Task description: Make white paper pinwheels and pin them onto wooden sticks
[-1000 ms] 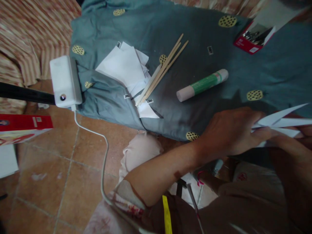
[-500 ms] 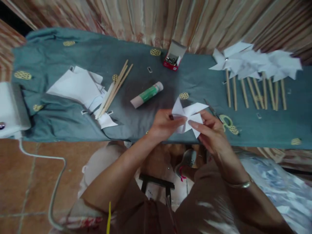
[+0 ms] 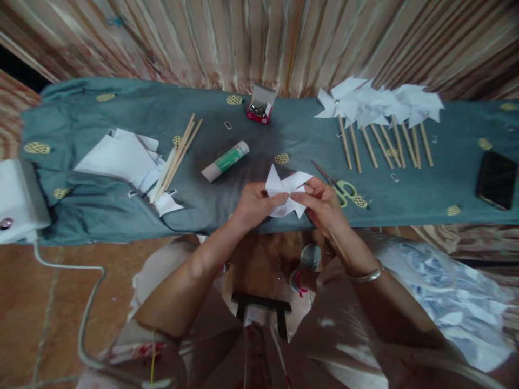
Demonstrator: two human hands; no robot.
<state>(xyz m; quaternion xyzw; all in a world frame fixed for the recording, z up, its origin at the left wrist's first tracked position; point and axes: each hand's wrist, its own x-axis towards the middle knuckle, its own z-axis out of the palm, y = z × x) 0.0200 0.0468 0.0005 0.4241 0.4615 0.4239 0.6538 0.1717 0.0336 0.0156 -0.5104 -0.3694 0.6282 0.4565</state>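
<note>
A white paper pinwheel (image 3: 298, 181) with folded points is held between both hands over the front edge of the cloth-covered table. My left hand (image 3: 255, 204) grips its left side, thumb pressed near the centre. On the right side my right hand (image 3: 322, 204) pinches it, thumb also at the centre. No stick shows on this pinwheel. Just right of my right hand lie scissors (image 3: 345, 190) with green handles. A glue stick (image 3: 226, 161) with a green label lies beyond my left hand.
Finished pinwheels on sticks (image 3: 377, 102) lie in a row at the back right. A red box (image 3: 259, 111) of small metal pieces stands open at the back. Wooden sticks (image 3: 178, 156) and white paper sheets (image 3: 117, 159) lie left. A black phone (image 3: 497, 180) rests far right.
The camera view has turned to the right, bringing the phone into sight. Both hands keep their hold on the paper pinwheel, with thumbs still at its centre.
</note>
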